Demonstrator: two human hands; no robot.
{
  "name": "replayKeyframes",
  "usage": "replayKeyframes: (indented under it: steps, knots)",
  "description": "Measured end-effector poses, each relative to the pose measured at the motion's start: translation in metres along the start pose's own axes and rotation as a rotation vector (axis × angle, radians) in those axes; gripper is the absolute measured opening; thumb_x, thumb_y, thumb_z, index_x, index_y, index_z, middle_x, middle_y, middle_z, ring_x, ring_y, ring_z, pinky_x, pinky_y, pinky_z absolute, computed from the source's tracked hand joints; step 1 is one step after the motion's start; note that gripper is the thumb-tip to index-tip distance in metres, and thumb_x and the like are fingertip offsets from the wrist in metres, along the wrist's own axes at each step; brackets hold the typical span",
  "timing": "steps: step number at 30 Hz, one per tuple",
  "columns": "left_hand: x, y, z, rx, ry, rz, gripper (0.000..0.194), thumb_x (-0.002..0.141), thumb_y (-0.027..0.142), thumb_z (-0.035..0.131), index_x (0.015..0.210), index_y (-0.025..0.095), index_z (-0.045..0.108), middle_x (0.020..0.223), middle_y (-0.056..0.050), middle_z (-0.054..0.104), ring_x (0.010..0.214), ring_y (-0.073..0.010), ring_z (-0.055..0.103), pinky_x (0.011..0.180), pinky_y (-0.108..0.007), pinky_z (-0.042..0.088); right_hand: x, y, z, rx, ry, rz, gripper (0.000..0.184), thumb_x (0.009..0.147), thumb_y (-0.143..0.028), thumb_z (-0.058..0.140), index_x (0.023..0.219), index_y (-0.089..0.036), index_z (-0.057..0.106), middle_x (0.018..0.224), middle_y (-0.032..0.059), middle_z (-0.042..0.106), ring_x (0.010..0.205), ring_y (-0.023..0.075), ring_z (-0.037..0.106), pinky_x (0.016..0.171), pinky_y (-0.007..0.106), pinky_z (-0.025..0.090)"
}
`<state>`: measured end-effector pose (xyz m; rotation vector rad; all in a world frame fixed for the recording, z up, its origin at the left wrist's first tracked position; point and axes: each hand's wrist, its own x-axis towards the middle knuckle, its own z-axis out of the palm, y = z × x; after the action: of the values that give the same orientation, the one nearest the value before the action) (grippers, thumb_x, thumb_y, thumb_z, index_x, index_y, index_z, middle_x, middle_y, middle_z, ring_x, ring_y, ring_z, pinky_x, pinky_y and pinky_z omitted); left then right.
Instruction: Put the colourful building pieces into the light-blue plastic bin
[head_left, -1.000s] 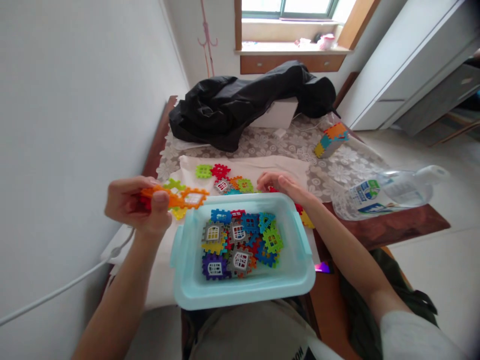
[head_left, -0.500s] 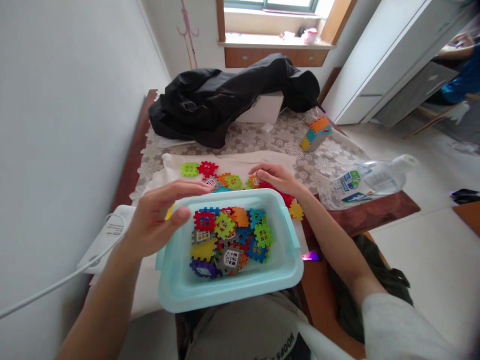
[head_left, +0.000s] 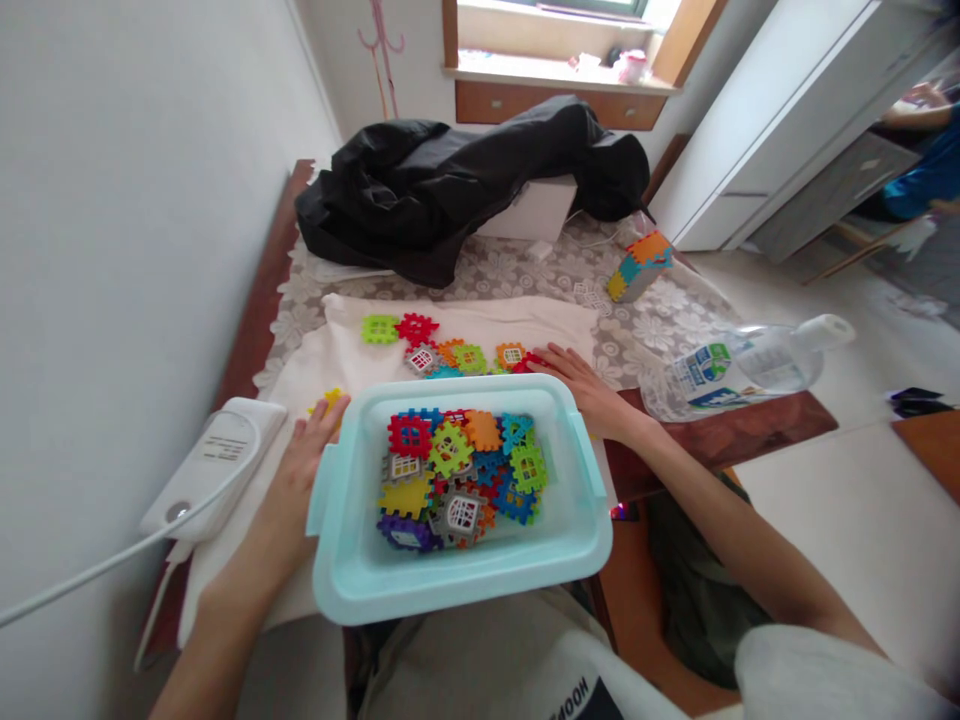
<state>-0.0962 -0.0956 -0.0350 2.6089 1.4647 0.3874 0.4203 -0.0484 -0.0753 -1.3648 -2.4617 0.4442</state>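
A light-blue plastic tub (head_left: 570, 540) stands in front of me, holding a heap of interlocking plastic building pieces (head_left: 451, 450) in several colours. My left hand (head_left: 296, 480) rests along the tub's left side with its fingers stretched out. Its fingertips are by a yellow piece (head_left: 327, 401), partly covered. Beyond the tub's far right corner, my right hand (head_left: 581, 388) lies with fingers extended over red pieces (head_left: 527, 363), gripping nothing that I can see. Left of it lie an orange piece (head_left: 511, 354), a green piece (head_left: 469, 359) and a grey piece with white lattice (head_left: 421, 359).
A white cloth (head_left: 465, 312) lies under the pieces. A clear bottle (head_left: 742, 365) lies on the right, with an assembled block (head_left: 640, 266) behind it. A power strip (head_left: 214, 470) with a cable sits left. Black fabric (head_left: 450, 180) covers the back. Another person's sleeve (head_left: 926, 175) shows far right.
My left hand has dropped from over the tub's far left corner to beside its left wall. My right hand has shifted right, off the orange piece and onto the red ones.
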Motion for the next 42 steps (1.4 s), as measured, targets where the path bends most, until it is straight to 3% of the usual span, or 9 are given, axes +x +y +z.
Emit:
replayKeyframes:
  steps: [4,10,16,19,22,25,32,37,42]
  knots:
    - [0.018,-0.006,0.001,0.013,-0.006,-0.021,0.094,0.119,0.021,0.044,0.196,0.037,-0.007,0.194,-0.02,0.048,0.184,-0.0458,0.034,0.151,-0.074,0.034,0.033,-0.007,0.001,0.026,-0.026,0.003,0.076,0.118,-0.045,0.063,0.189,-0.025,0.045,0.198,0.0161,0.041,0.188,0.0408,0.029,0.153,0.074,0.028]
    - [0.032,0.009,-0.014,-0.115,-0.025,0.035,0.088,0.125,0.031,0.041,0.193,0.053,-0.009,0.207,-0.007,0.014,0.19,-0.0403,0.019,0.155,-0.073,0.02,0.085,-0.025,0.009,0.019,0.137,0.081,0.058,0.124,-0.052,0.054,0.171,-0.02,0.067,0.182,0.0206,0.061,0.172,0.0402,0.057,0.146,0.067,0.046]
    - [0.057,0.006,-0.008,-0.115,-0.047,0.038,0.083,0.122,0.031,0.043,0.197,0.047,0.011,0.207,-0.005,0.014,0.191,-0.0441,0.019,0.154,-0.073,0.019,0.085,-0.026,-0.009,0.084,0.311,-0.009,0.046,0.127,-0.045,0.047,0.15,-0.023,0.08,0.164,0.0163,0.077,0.154,0.0348,0.072,0.139,0.06,0.054]
    - [0.067,0.001,-0.007,-0.093,-0.107,0.034,0.076,0.121,0.037,0.041,0.196,0.04,0.026,0.208,-0.006,0.012,0.192,-0.0439,0.01,0.154,-0.073,0.011,0.046,-0.012,-0.019,0.095,0.254,-0.148,0.044,0.123,-0.041,0.056,0.161,-0.03,0.074,0.175,0.013,0.07,0.168,0.0363,0.061,0.145,0.067,0.046]
    - [0.069,0.002,-0.011,-0.071,-0.197,0.027,0.072,0.123,0.043,0.038,0.194,0.032,0.034,0.208,-0.011,0.008,0.193,-0.045,0.0,0.153,-0.075,0.004,0.004,-0.001,-0.019,0.03,0.087,-0.15,0.071,0.113,-0.042,0.075,0.181,-0.033,0.057,0.195,0.013,0.046,0.186,0.0418,0.036,0.15,0.073,0.037]
    - [0.069,0.009,-0.016,-0.043,-0.216,0.042,0.071,0.124,0.042,0.033,0.193,0.026,0.034,0.208,-0.015,0.008,0.193,-0.0423,-0.003,0.155,-0.07,0.002,-0.014,-0.001,-0.011,-0.035,-0.023,-0.111,0.083,0.11,-0.035,0.076,0.188,-0.03,0.047,0.201,0.0144,0.033,0.19,0.042,0.023,0.153,0.074,0.029]
    - [0.085,0.027,-0.024,0.046,-0.165,0.096,0.071,0.123,0.033,0.027,0.193,0.022,0.031,0.206,-0.016,0.018,0.193,-0.0407,0.004,0.156,-0.068,0.005,0.029,-0.008,-0.002,-0.014,-0.028,-0.083,0.085,0.114,-0.043,0.073,0.192,-0.03,0.041,0.2,0.0151,0.036,0.19,0.0403,0.025,0.153,0.07,0.03]
    - [0.105,0.011,-0.013,0.011,-0.241,0.059,0.074,0.123,0.036,0.04,0.195,0.024,0.029,0.207,-0.017,0.013,0.193,-0.0456,0.003,0.154,-0.076,0.009,0.057,-0.006,0.001,0.043,-0.004,-0.038,0.079,0.119,-0.048,0.064,0.192,-0.035,0.038,0.201,0.0118,0.033,0.189,0.0388,0.028,0.153,0.069,0.032]
    - [0.131,-0.003,0.007,-0.047,-0.197,0.08,0.079,0.118,0.042,0.059,0.193,0.029,0.038,0.207,-0.014,0.018,0.193,-0.0432,0.006,0.154,-0.075,0.007,0.084,-0.017,0.004,0.057,0.011,-0.033,0.084,0.118,-0.046,0.067,0.194,-0.035,0.033,0.202,0.0122,0.03,0.19,0.0377,0.024,0.154,0.069,0.029]
